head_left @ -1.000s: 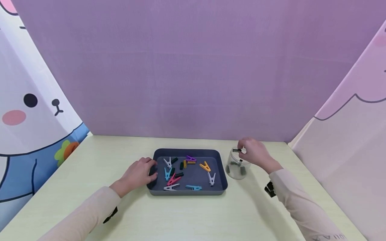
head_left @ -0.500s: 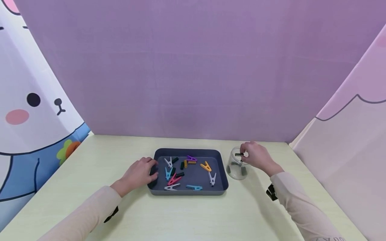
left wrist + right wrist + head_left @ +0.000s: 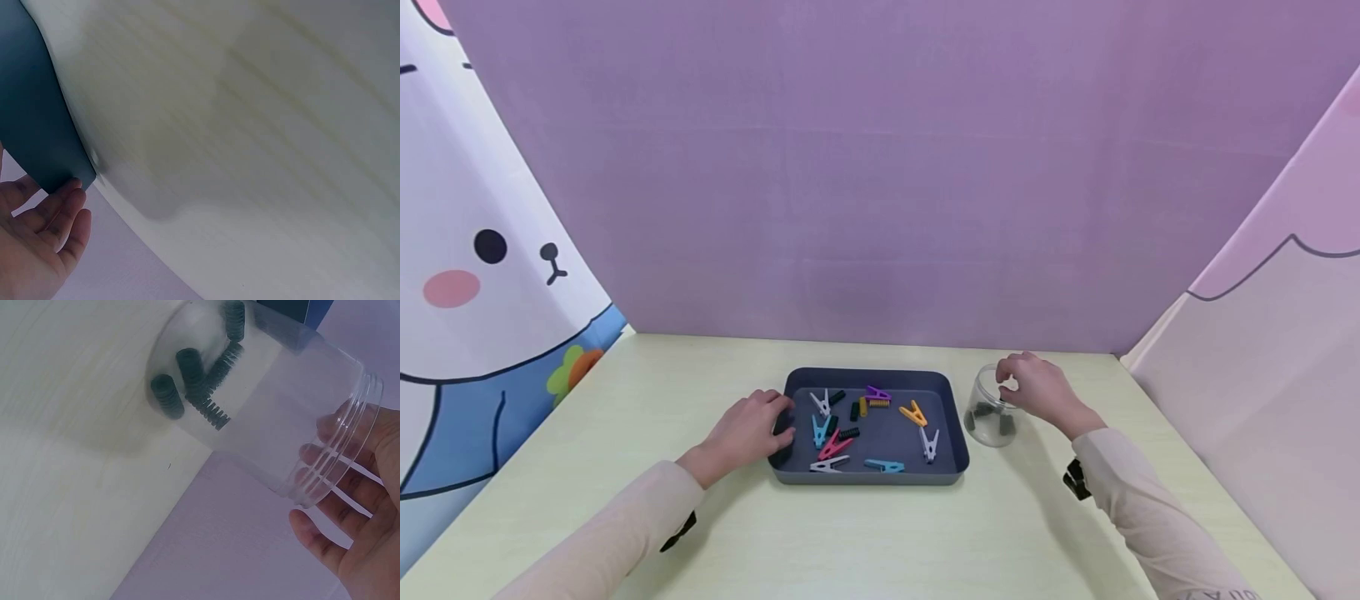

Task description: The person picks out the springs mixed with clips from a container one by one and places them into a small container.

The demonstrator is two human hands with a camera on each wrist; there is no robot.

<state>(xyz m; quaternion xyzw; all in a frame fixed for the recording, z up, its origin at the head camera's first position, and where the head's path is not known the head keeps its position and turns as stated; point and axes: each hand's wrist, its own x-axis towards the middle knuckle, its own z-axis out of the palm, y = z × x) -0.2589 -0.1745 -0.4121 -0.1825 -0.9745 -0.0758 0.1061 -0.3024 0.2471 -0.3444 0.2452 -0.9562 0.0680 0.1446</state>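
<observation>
At the left end of a dark grey tray, my left hand grips the rim. The left wrist view shows its fingertips on the tray's outer wall near a corner. Inside the tray lie clothespins, among them a yellow one and a pink one, and several dark and yellow coil springs. Right of the tray stands a clear jar without a lid. My right hand is at its mouth, fingers loosely bent and holding nothing visible. Several dark springs lie at the jar's bottom.
The pale wooden table extends around the tray and jar. Behind it rises a purple cloth backdrop. A cartoon-printed cloth hangs at the left, and a pink and white one at the right.
My right hand has lowered a dark spring into the jar mouth and let it go; it is no longer at the fingertips. The left hand stays on the tray rim.
</observation>
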